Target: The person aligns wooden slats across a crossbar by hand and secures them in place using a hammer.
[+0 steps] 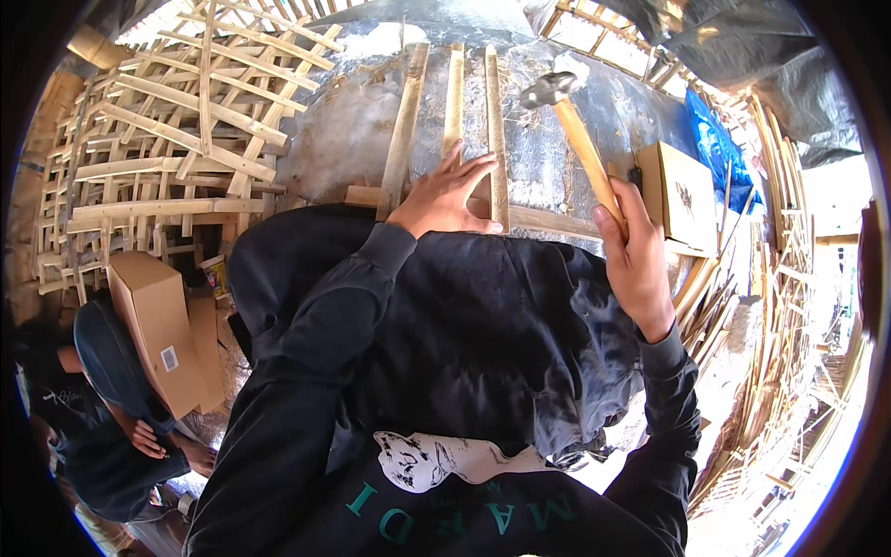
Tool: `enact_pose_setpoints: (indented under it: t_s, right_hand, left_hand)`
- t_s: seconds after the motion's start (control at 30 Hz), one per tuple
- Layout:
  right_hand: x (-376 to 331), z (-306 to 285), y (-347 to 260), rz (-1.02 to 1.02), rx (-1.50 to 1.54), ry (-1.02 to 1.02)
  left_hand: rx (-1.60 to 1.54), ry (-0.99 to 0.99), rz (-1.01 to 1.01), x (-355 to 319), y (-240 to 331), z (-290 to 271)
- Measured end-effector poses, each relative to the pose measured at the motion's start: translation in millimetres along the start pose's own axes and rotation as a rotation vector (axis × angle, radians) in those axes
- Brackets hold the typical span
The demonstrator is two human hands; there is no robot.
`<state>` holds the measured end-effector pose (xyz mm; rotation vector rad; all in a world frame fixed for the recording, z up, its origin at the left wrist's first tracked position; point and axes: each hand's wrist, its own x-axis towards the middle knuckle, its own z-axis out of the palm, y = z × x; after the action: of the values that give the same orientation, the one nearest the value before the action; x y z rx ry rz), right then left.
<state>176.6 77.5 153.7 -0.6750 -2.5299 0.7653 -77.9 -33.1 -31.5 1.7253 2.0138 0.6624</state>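
Slats (454,97), upper centre, apparently at hammering stage: left grip (444,200) spread across, right grip (639,265) clenched round hammer (585,148), next needing aim.

Near one o'clock, a honey-yellow, wooden-handled hammer (587,155) has a silver-grey metal head (548,90). Straight wooden slats (454,97) at twelve are pale tan; at ten, a straw-coloured wooden lattice (205,102) crisscrosses. Two o'clock shows bright blue plastic sheeting (719,148); six, a black fabric sweatshirt (278,427) with green lettering.
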Motion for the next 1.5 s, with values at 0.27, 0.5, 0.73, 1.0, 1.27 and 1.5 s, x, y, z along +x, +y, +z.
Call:
enact_pose_setpoints:
  t_s: [0.27, 0.5, 0.73, 1.0, 1.27, 1.5]
  right_hand:
    - [-39.5, 28.7, 27.5, 0.052, -0.240, -0.297]
    - [3.7, -0.2, 2.7, 0.038, -0.065, -0.085]
    - [-20.8, 25.7, 33.7, 0.093, -0.042, -0.125]
    - [-2.3, 3.8, 6.8, 0.055, -0.097, -0.251]
    - [-5.9, 16.5, 18.1, 0.097, 0.040, -0.109]
    - [17.3, -5.2, 6.4, -0.054, -0.264, -0.246]
  left_hand:
    - [-0.010, 0.028, 0.025, 1.3, -5.2, 6.2]
    - [-0.029, 0.033, 0.040, 2.4, -15.7, 13.4]
    - [-0.019, 0.038, 0.042, 3.9, -11.5, 11.3]
    - [0.011, 0.005, 0.003, -0.5, -4.1, -0.3]
    - [0.007, -0.007, 0.013, 2.1, 0.0, -1.4]
    - [0.041, 0.035, 0.031, 1.7, -12.3, 9.3]
